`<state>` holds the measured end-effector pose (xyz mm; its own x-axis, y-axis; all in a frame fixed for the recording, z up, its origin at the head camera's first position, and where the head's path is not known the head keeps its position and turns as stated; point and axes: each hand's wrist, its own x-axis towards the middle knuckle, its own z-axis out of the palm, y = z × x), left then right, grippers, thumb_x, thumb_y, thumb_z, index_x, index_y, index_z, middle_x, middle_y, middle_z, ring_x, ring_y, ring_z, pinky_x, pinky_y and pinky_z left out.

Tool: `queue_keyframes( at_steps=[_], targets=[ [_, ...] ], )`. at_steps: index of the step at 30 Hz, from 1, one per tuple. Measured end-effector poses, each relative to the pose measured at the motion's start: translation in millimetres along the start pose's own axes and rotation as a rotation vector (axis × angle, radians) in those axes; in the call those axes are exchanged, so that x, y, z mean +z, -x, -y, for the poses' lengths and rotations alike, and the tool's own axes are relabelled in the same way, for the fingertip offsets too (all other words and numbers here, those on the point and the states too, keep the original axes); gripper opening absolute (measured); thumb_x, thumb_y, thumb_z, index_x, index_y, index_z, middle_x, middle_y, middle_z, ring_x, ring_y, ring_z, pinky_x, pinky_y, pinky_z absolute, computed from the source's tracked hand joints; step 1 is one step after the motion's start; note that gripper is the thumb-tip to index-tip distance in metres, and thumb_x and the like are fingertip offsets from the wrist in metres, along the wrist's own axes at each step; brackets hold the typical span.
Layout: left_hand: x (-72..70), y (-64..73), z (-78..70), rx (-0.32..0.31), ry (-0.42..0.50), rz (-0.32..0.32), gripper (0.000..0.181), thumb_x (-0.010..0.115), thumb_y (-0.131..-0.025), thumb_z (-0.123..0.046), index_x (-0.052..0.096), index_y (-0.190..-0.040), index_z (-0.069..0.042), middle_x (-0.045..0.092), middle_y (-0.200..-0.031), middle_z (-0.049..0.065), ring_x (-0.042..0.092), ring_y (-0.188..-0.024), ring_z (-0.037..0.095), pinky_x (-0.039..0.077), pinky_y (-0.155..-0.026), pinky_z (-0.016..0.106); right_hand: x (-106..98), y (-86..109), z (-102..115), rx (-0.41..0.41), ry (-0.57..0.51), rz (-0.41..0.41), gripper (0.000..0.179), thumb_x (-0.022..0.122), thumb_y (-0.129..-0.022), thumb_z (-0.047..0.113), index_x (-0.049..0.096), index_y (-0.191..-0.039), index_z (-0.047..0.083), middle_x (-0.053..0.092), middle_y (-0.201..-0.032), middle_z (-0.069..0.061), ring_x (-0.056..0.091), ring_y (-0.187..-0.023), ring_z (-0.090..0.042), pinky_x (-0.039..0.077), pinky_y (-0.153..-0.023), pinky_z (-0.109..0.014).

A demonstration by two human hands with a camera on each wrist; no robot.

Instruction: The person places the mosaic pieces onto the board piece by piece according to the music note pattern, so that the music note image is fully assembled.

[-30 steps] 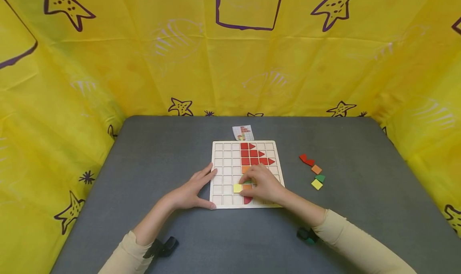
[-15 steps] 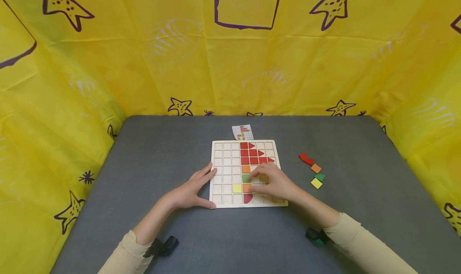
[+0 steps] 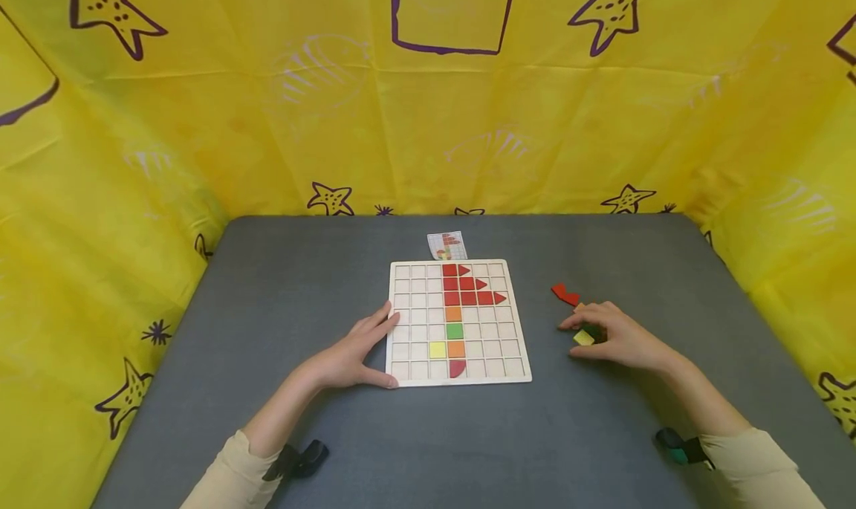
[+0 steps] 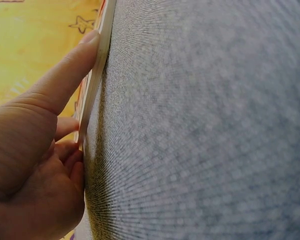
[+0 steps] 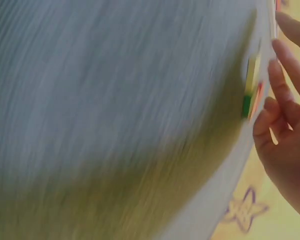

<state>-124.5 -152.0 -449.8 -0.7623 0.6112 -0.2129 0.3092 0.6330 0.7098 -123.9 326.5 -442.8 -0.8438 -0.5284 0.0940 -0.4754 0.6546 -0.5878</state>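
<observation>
A pale wooden grid board (image 3: 491, 331) lies flat on the table. Red tiles (image 3: 468, 298) form rows on it, above orange, green and yellow squares and a dark red rounded piece (image 3: 458, 368). My left hand (image 3: 348, 357) rests at the board's left edge, fingers spread and thumb at the near corner; the left wrist view shows the thumb (image 4: 70, 70) against the board's side. To the right, my right hand (image 3: 625, 338) hovers over loose tiles, thumb and fingers apart on either side of a yellow tile (image 3: 584, 338). A green tile (image 5: 246, 106) is partly hidden beneath that hand.
A small printed pattern card (image 3: 449, 246) lies behind the board. Red pieces (image 3: 565, 295) and a mostly covered orange tile lie beyond my right hand. Yellow cloth (image 3: 428, 137) hangs round the grey table (image 3: 321, 271).
My right hand has left the board, uncovering the orange and green squares, and moved right over the loose tiles. The left hand stays at the board's edge.
</observation>
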Motion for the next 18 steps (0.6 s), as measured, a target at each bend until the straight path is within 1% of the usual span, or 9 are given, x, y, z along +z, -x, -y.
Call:
queue_keyframes(
  at_steps=[4, 7, 11, 13, 15, 18],
  targets=[
    [0.4, 0.2, 0.6, -0.004, 0.003, -0.003, 0.109, 0.083, -0.075, -0.043, 0.018, -0.157, -0.012, -0.002, -0.164, 0.006, 0.007, -0.147, 0.033, 0.021, -0.11, 0.056, -11, 12.9, -9, -0.001, 0.05, 0.01, 0.036, 0.083, -0.078, 0.024, 0.07, -0.112, 0.02, 0.062, -0.112, 0.003, 0.039, -0.097, -0.01, 0.034, -0.077, -0.031],
    [0.2, 0.5, 0.8, -0.006, 0.002, -0.005, 0.109, 0.083, -0.075, -0.043, 0.018, -0.157, -0.012, -0.002, -0.164, 0.006, 0.007, -0.147, 0.033, 0.021, -0.11, 0.056, -14, 14.4, -10, -0.002, 0.061, 0.001, 0.035, 0.083, -0.078, 0.02, 0.071, -0.111, 0.02, 0.061, -0.11, 0.003, 0.038, -0.096, -0.01, 0.034, -0.077, -0.03],
    [0.0, 0.8, 1.0, -0.005, -0.002, -0.008, 0.109, 0.083, -0.075, -0.043, 0.019, -0.157, -0.012, -0.001, -0.164, 0.005, 0.007, -0.147, 0.032, 0.022, -0.11, 0.056, -10, 7.2, -8, 0.025, 0.079, -0.041, 0.028, 0.083, -0.078, 0.019, 0.072, -0.103, 0.021, 0.062, -0.105, 0.003, 0.04, -0.093, -0.014, 0.034, -0.075, -0.03],
    [0.0, 0.8, 0.8, -0.006, -0.002, -0.007, 0.109, 0.083, -0.075, -0.044, 0.019, -0.157, -0.012, -0.001, -0.164, 0.005, 0.007, -0.147, 0.032, 0.022, -0.11, 0.056, -5, 1.6, -6, 0.044, 0.088, -0.059, 0.024, 0.084, -0.078, 0.021, 0.073, -0.099, 0.022, 0.063, -0.103, 0.004, 0.041, -0.091, -0.015, 0.035, -0.075, -0.031],
    [-0.1, 0.9, 0.4, -0.008, 0.0, -0.005, 0.109, 0.083, -0.075, -0.044, 0.019, -0.157, -0.013, -0.001, -0.164, 0.005, 0.007, -0.147, 0.032, 0.022, -0.11, 0.056, 0, -3.7, -5, 0.06, 0.084, -0.064, 0.023, 0.084, -0.078, 0.024, 0.073, -0.098, 0.022, 0.063, -0.101, 0.005, 0.042, -0.09, -0.017, 0.035, -0.075, -0.031],
    [0.0, 1.0, -0.3, -0.012, 0.005, -0.002, 0.108, 0.083, -0.075, -0.043, 0.018, -0.157, -0.013, -0.001, -0.164, 0.004, 0.006, -0.147, 0.031, 0.022, -0.11, 0.056, 6, -9.0, -3, 0.074, 0.071, -0.058, 0.025, 0.084, -0.078, 0.028, 0.072, -0.1, 0.021, 0.063, -0.099, 0.005, 0.042, -0.091, -0.017, 0.035, -0.077, -0.033]
  ],
)
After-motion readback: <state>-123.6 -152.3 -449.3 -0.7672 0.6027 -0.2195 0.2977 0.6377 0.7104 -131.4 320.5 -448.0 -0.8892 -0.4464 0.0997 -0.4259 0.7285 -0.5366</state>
